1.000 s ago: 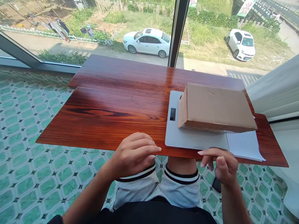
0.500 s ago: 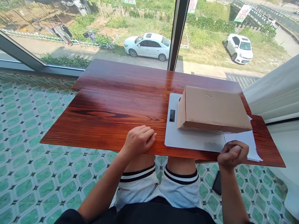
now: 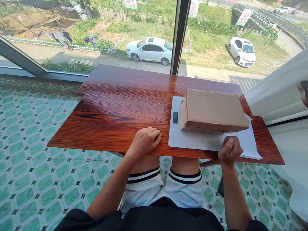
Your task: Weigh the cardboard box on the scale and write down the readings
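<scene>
My left hand [image 3: 145, 140] rests palm down on the front edge of the reddish-brown wooden table [image 3: 108, 128], its fingers loosely curled together and nothing visible in them. Closed into a fist, my right hand [image 3: 230, 150] is at the table's front edge, by the corner of a flat silver-grey slab [image 3: 192, 140] with a small dark rectangle on its left side. I see nothing sticking out of the fist. A closed brown cardboard box [image 3: 214, 107] lies on the slab. White paper sheets [image 3: 247, 141] partly show beside the box and behind my right hand.
A dark flat object [image 3: 221, 187] lies on the green tiled floor [image 3: 60, 179], partly covered by my right forearm. White curtains [image 3: 279, 96] hang at the right. A dark brown shape [image 3: 303, 92] enters at the right edge. Windows stand behind the table.
The view has shifted slightly. My right fist has moved a little left and up, closer to the box. My left hand stays in place on the table. A dark brown shape has appeared at the right edge.
</scene>
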Available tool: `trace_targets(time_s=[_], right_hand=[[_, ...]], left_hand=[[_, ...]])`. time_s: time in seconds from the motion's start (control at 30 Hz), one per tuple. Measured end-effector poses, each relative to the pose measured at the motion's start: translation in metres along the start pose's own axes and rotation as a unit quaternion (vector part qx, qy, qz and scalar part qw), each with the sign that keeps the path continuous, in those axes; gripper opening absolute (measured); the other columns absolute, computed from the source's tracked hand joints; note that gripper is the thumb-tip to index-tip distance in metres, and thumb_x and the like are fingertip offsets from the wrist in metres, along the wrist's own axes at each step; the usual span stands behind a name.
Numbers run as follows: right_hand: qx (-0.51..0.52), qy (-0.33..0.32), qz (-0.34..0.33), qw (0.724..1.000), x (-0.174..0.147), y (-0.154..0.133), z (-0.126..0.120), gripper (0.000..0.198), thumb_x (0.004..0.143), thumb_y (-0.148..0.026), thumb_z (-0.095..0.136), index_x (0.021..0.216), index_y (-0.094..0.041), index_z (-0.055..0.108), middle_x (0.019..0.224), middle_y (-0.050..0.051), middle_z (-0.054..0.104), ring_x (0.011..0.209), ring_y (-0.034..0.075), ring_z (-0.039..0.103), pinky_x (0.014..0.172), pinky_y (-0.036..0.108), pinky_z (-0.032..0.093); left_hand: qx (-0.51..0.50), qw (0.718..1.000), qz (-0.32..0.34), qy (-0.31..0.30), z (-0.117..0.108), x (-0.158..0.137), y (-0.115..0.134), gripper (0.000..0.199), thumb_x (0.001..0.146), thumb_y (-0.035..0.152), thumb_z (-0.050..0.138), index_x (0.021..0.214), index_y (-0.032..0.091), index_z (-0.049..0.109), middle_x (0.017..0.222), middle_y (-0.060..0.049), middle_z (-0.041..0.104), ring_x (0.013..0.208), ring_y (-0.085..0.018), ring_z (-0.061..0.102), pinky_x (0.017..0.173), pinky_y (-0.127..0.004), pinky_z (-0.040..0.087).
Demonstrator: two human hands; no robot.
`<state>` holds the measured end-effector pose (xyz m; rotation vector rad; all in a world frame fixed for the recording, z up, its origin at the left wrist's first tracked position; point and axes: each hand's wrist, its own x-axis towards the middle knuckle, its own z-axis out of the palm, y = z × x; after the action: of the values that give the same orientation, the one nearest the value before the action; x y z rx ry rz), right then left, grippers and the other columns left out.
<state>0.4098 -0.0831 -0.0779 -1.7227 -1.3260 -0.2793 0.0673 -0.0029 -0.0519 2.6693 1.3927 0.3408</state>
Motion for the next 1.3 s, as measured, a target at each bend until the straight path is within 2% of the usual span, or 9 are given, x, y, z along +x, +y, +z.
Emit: trace_targets(time_s=[0.17, 0.4, 0.63, 0.9, 1.3], right_hand=[[0.011, -0.006, 0.012, 1.000, 0.002, 0.000, 0.001, 0.035, 0.098, -0.033, 0.033, 0.071, -0.017, 0.049, 0.059, 0.002, 0.048, 0.051, 0.012, 0.043, 0.056, 0.027, 0.033], [0.002, -0.016, -0.033, 0.999, 0.002, 0.000, 0.003, 0.031, 0.098, -0.029, 0.033, 0.073, -0.018, 0.048, 0.063, 0.002, 0.050, 0.056, 0.013, 0.044, 0.059, 0.026, 0.033], [0.039, -0.037, 0.022, 0.998, 0.003, 0.002, 0.005, 0.033, 0.099, -0.034, 0.032, 0.074, -0.019, 0.047, 0.063, 0.001, 0.049, 0.057, 0.013, 0.045, 0.061, 0.027, 0.033], [0.157, 0.006, 0.084, 0.984, 0.003, 0.005, 0.008, 0.038, 0.101, -0.039, 0.030, 0.072, -0.019, 0.045, 0.062, -0.001, 0.043, 0.055, 0.012, 0.041, 0.059, 0.027, 0.032], [0.150, -0.028, 0.070, 0.986, 0.004, 0.004, 0.011, 0.036, 0.101, -0.037, 0.028, 0.072, -0.019, 0.041, 0.063, -0.001, 0.042, 0.060, 0.012, 0.040, 0.064, 0.028, 0.031]], left_hand=[[0.001, 1.000, -0.005, -0.002, 0.001, 0.000, 0.000, 0.036, 0.099, 0.033, 0.036, 0.073, 0.019, 0.057, 0.075, -0.005, 0.063, 0.076, -0.018, 0.057, 0.069, -0.032, 0.035], [-0.010, 1.000, -0.025, -0.013, 0.000, 0.001, 0.000, 0.036, 0.099, 0.035, 0.036, 0.074, 0.019, 0.057, 0.076, -0.006, 0.063, 0.076, -0.019, 0.057, 0.068, -0.033, 0.035], [-0.006, 0.999, -0.031, -0.017, -0.003, 0.001, 0.002, 0.036, 0.099, 0.035, 0.035, 0.076, 0.020, 0.059, 0.080, -0.007, 0.067, 0.080, -0.020, 0.059, 0.072, -0.033, 0.036], [0.004, 0.999, -0.044, -0.009, -0.001, 0.001, 0.003, 0.038, 0.099, 0.038, 0.033, 0.078, 0.020, 0.058, 0.086, -0.008, 0.069, 0.082, -0.020, 0.061, 0.073, -0.032, 0.037], [-0.008, 0.999, -0.054, -0.003, -0.003, 0.001, 0.004, 0.035, 0.096, 0.038, 0.036, 0.078, 0.020, 0.061, 0.088, -0.009, 0.070, 0.081, -0.020, 0.061, 0.071, -0.031, 0.037]])
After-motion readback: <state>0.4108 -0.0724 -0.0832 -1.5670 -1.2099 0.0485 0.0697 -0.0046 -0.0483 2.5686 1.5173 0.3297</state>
